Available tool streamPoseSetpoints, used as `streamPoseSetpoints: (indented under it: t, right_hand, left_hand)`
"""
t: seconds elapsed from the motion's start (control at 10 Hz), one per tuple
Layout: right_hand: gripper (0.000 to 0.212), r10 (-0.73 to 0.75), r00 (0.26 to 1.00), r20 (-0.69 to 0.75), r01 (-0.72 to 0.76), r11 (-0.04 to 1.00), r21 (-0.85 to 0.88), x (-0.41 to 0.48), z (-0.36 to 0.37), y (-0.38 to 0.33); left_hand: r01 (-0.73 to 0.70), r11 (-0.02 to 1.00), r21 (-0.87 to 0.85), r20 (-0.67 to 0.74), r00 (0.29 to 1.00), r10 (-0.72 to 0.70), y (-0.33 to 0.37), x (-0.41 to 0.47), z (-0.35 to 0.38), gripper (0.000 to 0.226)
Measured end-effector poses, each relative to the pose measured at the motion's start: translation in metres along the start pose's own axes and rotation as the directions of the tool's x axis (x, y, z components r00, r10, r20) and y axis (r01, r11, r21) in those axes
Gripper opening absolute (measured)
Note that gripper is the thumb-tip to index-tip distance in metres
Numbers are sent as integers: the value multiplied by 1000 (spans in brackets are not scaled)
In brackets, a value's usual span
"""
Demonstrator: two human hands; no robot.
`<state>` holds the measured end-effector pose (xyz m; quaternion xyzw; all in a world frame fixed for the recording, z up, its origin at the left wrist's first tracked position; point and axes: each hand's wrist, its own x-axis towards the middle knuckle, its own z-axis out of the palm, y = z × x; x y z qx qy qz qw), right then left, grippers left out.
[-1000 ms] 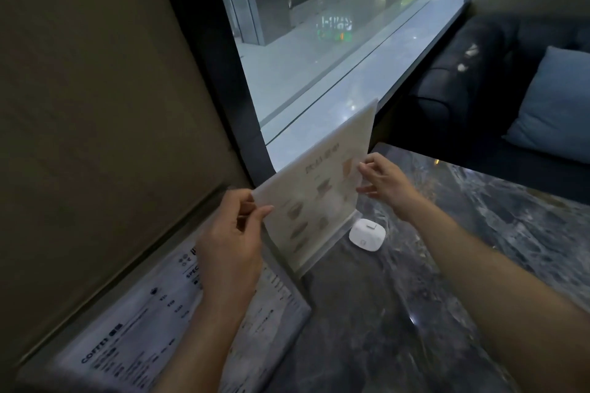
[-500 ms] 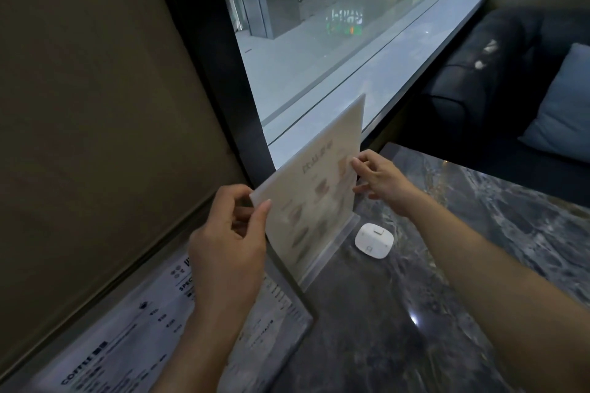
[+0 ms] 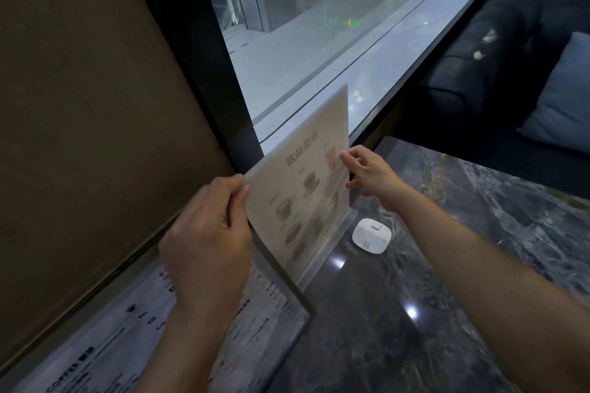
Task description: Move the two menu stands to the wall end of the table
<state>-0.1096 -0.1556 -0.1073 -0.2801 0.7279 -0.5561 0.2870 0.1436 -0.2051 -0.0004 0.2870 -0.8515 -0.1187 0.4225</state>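
A clear acrylic drinks menu stand point(image 3: 306, 188) with pictures of cups stands on the dark marble table point(image 3: 399, 329), close to the window and wall. My left hand point(image 3: 207, 239) pinches its left edge. My right hand point(image 3: 370, 171) holds its right edge with fingertips. A second menu stand point(image 3: 105, 351), printed with "COFFEE" and price lists, leans along the wall at the lower left, partly hidden by my left forearm.
A small white square device point(image 3: 372, 235) lies on the table just right of the drinks menu's base. A brown wall panel point(image 3: 79, 105) and a dark window frame point(image 3: 204, 73) bound the table's end. A dark sofa point(image 3: 479, 73) with a blue cushion point(image 3: 562, 99) sits beyond.
The drinks menu stand has turned a little more upright and edge-on between my hands. Both hands keep their hold on its edges. The view has shifted slightly.
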Motion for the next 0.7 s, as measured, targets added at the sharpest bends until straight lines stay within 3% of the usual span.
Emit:
streamPoseSetpoints:
  t: [0.5, 0.6, 0.7]
  right_hand:
    - [33, -72, 997, 37, 73, 997, -16, -1, -2, 5]
    - [33, -71, 996, 50, 74, 995, -70, -7, -3, 0]
    - [47, -95, 995, 9, 96, 979, -180, -13, -5, -9]
  left_hand:
    - [-32, 997, 65, 16, 999, 31, 1, 0, -4, 3]
    - [-44, 996, 76, 36, 999, 41, 2, 1, -5, 3]
    - [-60, 996, 59, 40, 998, 57, 3, 0, -5, 6]
